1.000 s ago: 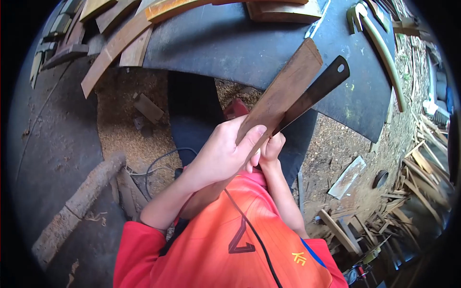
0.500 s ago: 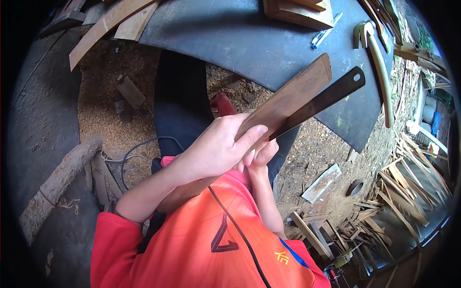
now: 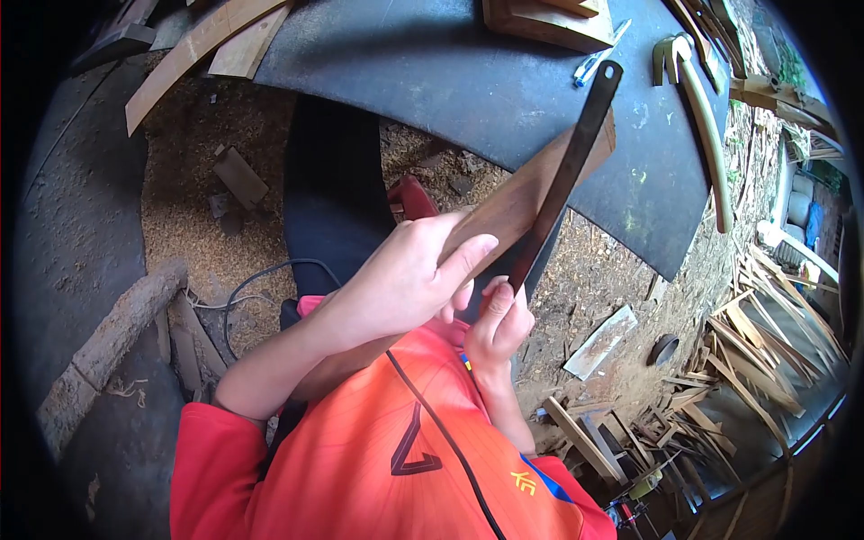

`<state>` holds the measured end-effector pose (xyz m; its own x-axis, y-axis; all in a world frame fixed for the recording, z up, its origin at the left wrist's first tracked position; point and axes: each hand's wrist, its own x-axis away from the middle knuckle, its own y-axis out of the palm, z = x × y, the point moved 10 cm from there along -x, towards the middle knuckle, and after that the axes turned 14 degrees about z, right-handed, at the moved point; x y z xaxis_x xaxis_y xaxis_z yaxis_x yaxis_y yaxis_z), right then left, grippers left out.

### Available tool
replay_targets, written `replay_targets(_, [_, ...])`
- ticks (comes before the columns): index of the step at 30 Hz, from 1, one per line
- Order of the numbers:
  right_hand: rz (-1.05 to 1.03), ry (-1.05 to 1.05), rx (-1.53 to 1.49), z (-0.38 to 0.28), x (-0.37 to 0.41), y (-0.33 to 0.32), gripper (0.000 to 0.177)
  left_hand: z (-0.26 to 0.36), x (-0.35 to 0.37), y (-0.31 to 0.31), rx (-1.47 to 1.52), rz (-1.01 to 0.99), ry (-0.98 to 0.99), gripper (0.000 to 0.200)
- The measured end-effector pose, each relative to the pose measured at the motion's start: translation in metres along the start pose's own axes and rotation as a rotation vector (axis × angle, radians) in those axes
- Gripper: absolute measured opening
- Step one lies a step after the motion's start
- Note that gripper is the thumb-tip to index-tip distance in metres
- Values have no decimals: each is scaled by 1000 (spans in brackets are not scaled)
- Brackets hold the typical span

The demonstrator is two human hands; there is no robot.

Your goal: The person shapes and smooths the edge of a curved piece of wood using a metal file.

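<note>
My left hand (image 3: 418, 270) is wrapped round a brown wooden board (image 3: 513, 202) that runs up and to the right from my lap, its thumb on the near face. In my right hand (image 3: 499, 324) is the lower end of a long, dark, flat metal blade (image 3: 569, 175) with a hole at its far tip. The blade crosses the board, pointing up toward the dark sheet. Its end inside my right fingers is hidden.
A dark sheet (image 3: 396, 67) spans the front, bearing a wooden block (image 3: 549, 25), a pen (image 3: 601, 56) and a curved-handled tool (image 3: 706, 135). A log (image 3: 112, 337) lies left, wood scraps (image 3: 756, 351) right. A black cable (image 3: 441, 432) crosses my shirt.
The blade has swung to the left and stands steeper, now crossing the board. My right hand has shifted slightly right and down. My left hand still grips the board in nearly the same place.
</note>
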<state>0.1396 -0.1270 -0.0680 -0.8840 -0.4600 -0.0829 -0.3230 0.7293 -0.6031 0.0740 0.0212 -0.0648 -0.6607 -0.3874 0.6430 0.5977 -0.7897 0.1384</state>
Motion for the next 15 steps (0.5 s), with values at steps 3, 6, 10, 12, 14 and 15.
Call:
replay_targets(3, [30,42,-33,8,4,-2,33,-2,-1,4,-19,-19,-5,36])
replay_targets(6, [92,119,-264,30,11,-17,41,1,-2,5,-36,-17,-4,37])
replay_targets(10, [174,259,-488,11,-18,-37,49,-1,-3,6,-9,-18,-33,38])
replay_targets(12, [118,170,-288,14,-23,-33,47,-3,-3,7,0,-21,-34,38])
replay_targets(14, [70,126,-200,12,-20,-19,40,-3,-5,8,18,-26,-30,38])
replay_targets(15, [41,112,-188,13,-18,-12,38,-2,-4,8,29,-33,-33,38])
